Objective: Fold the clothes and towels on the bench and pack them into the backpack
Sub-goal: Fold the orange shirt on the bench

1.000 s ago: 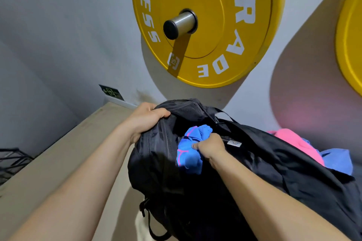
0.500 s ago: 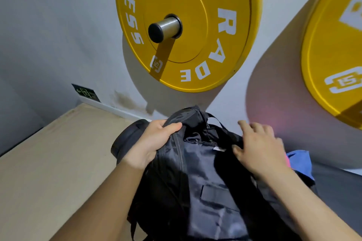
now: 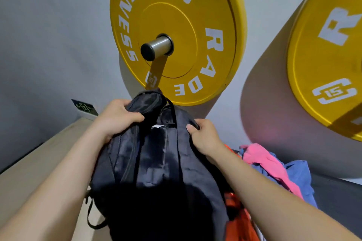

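A black backpack [image 3: 156, 172] stands upright in front of me, its top pulled together so the inside is hidden. My left hand [image 3: 115, 117] grips the top left of the bag near its zipper. My right hand [image 3: 203, 135] grips the bag's top right edge. To the right of the bag lies a heap of clothes: a pink garment [image 3: 262, 160], a blue garment [image 3: 297, 176] and an orange piece [image 3: 241, 219] low beside the bag.
A beige bench surface [image 3: 39, 166] stretches to the left. Two yellow weight plates hang on the wall, one [image 3: 176, 31] just above the bag on a steel peg [image 3: 156, 47], another [image 3: 329, 49] at the right. A dark surface [image 3: 337, 201] lies under the clothes.
The blue cloth that my right hand pushed into the bag is out of sight now. My right hand came off the bag's top and then took hold of its right edge; the bag's opening is pulled together.
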Motion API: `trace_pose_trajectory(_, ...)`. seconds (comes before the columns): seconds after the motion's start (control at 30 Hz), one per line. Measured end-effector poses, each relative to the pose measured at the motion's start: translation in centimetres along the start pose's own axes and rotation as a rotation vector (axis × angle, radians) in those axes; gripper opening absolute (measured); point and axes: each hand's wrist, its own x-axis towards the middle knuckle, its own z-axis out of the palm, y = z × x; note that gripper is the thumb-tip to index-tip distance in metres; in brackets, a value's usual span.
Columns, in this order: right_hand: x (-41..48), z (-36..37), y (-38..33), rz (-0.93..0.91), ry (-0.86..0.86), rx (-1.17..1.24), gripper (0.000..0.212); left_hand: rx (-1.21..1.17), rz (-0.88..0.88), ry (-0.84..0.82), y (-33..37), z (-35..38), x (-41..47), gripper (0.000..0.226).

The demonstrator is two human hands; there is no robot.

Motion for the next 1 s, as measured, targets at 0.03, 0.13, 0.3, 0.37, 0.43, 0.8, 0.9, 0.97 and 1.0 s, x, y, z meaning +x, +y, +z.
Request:
trace_pose_trajectory(0.03, 0.4, 0.6, 0.7, 0.005, 0.022, -0.045, 0.025, 0.182, 0.017, -0.073, -0.3, 1.5, 0.5, 0.007)
trace_pose_trajectory(0.13, -0.6, 0.9, 3.7, 0.036, 0.037, -0.262, 0.026, 0.546, 0.054, -0.284, -4.5, 9.1, 0.8, 0.026)
trace_pose_trajectory(0.3, -5.3, -5.2, 10.0, 0.037, 0.078, -0.601, 0.039, 0.323, -0.163, -0.554, -12.0, 18.6, -3.3, 0.040)
trace_pose_trajectory(0.37, -7.7, -8.5, 12.5, 0.249, 0.082, -0.699, 0.052, 0.422, -0.079, -0.475, -12.2, 19.3, -3.3, 0.037)
trace_pose_trajectory(0.43, -9.8, -11.4, 14.8, 0.505, 0.003, -0.666, 0.086, 0.577, 0.044, -0.272, -10.1, 18.9, -3.8, 0.032)
trace_pose_trajectory(0.8, -9.8, -9.7, 20.4, 0.534, -0.125, -0.198, 0.121, 0.423, 0.189, -0.535, -2.2, 27.5, -6.7, 0.029)
trace_pose_trajectory(0.9, -9.4, -9.1, 20.3, 0.489, -0.034, -0.204, 0.093, -0.504, -0.072, -0.511, 0.4, 23.6, -6.1, 0.025)
trace_pose_trajectory(0.97, -8.7, -8.5, 19.5, 0.426, 0.055, -0.083, 0.054, -0.878, -0.105, -0.406, 3.0, 19.6, -5.3, 0.026)
trace_pose_trajectory(1.0, -8.2, -8.4, 18.6, 0.400, 0.098, 0.063, 0.036, -1.025, -0.082, -0.331, 4.3, 17.2, -4.6, 0.029)
